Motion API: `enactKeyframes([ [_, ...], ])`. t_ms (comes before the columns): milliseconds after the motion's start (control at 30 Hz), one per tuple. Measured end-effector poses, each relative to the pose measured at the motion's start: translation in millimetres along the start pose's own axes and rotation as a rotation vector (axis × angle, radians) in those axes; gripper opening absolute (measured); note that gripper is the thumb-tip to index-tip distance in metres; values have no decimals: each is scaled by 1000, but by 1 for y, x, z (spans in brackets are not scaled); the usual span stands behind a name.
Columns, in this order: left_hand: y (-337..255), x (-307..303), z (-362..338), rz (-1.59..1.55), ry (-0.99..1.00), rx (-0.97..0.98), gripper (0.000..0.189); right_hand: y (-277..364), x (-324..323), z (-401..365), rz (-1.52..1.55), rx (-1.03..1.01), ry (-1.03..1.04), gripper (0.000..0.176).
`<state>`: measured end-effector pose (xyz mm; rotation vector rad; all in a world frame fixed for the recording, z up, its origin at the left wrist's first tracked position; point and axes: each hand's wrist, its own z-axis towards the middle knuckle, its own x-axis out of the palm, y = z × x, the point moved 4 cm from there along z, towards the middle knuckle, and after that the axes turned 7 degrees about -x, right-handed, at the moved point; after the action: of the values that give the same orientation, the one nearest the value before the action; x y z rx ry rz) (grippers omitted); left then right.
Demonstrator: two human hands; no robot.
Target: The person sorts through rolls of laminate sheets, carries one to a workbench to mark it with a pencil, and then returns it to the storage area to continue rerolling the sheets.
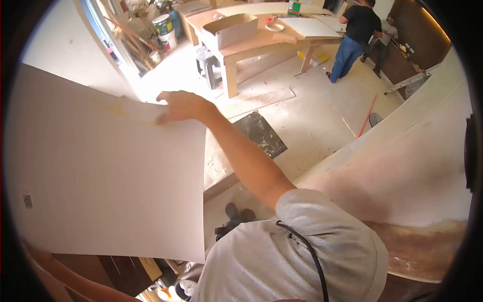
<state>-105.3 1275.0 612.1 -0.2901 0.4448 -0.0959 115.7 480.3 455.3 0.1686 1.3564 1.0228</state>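
A large thin white sheet (115,176) fills the left side of the head view, tilted and slightly curved. It has a small printed code label (27,202) near its left edge and a faint yellowish mark near the top. My right hand (186,106) grips its upper edge close to the right corner, thumb and fingers on either side. At the lower left, my left hand (34,247) is at the sheet's bottom edge; its fingers are mostly hidden by the sheet and the dark rim of the view.
A wooden worktable (236,50) bears a cardboard box (230,31), a tape roll (274,27) and a green can (294,7). Under it stands a grey stool (206,65). Two people work at the back right. A dark board (259,133) lies on the floor; a curved wall (402,171) rises at right.
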Motion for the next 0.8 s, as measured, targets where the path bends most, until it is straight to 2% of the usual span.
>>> enactKeyframes([
  [67, 0, 19, 13, -36, -16, 2, 49, -37, -1, -15, -13, 45, -61, 76],
  [133, -12, 44, 22, -39, -29, -6, 47, -74, -7, -25, 460, 157, -131, 70],
  [167, -19, 64, 32, -48, -26, -6, 46, -80, -15, -29, 350, 139, -61, 61],
  [233, -48, 116, 53, -75, -9, 0, 46, -85, -31, -42, 483, 188, 15, 52],
  [267, -62, 136, 60, -92, -4, -10, 46, -92, -35, -46, 622, 237, -13, 43],
  [300, -73, 152, 66, -106, -6, -23, 47, -107, -37, -49, 618, 264, -38, 43],
  [367, -98, 172, 78, -129, -15, -44, 50, -128, -37, -51, 879, 238, -10, 39],
  [433, -127, 193, 87, -162, -17, -59, 51, -148, -43, -52, 854, 249, -66, 41],
  [500, -178, 213, 95, -239, -14, -71, 52, -157, -59, -50, 838, 272, -24, 36],
  [600, -270, 248, 96, -435, 35, -134, 54, -190, -90, -32, 751, 255, -93, 33],
  [667, -359, 279, 78, -668, 134, -283, 55, -205, -118, -26, 795, 261, -172, 27],
  [700, -403, 298, 73, -751, 193, -353, 56, -245, -126, -20, 765, 146, -176, 26],
  [733, -382, 368, 92, -530, 218, -106, 50, -272, -147, -21, 423, 28, -184, 31],
  [767, -351, 413, 102, -275, 140, 255, 45, -299, -151, -25, 701, 195, -312, 34],
  [800, -337, 421, 105, -74, 31, 505, 44, -278, -157, -14, 1201, 11, -290, 43],
])
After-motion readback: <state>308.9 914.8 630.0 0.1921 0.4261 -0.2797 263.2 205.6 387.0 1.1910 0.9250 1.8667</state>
